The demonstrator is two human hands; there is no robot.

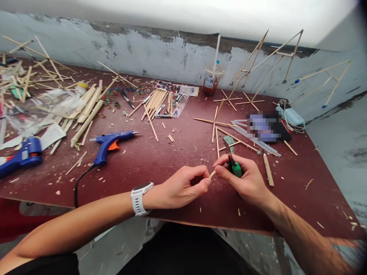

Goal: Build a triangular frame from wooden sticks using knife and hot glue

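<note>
Between my two hands, over the front of the dark red table, is a short wooden stick (212, 174). My left hand (186, 185), with a white watch on its wrist, pinches the stick's left end. The thumb and forefinger of my right hand (246, 177) are at its other end. My right hand also holds a green-handled cutting tool (235, 169) in its palm, its dark metal end pointing up and away. Just beyond the hands lies a triangular frame of thin sticks (218, 142), partly behind the tool.
A blue glue gun (107, 144) with a cord lies left of my hands, near another blue tool (27, 154). Stick bundles (160, 102), a drink cup (211, 82) and stick frames (259, 57) stand toward the wall. A wooden-handled tool (268, 170) lies to the right.
</note>
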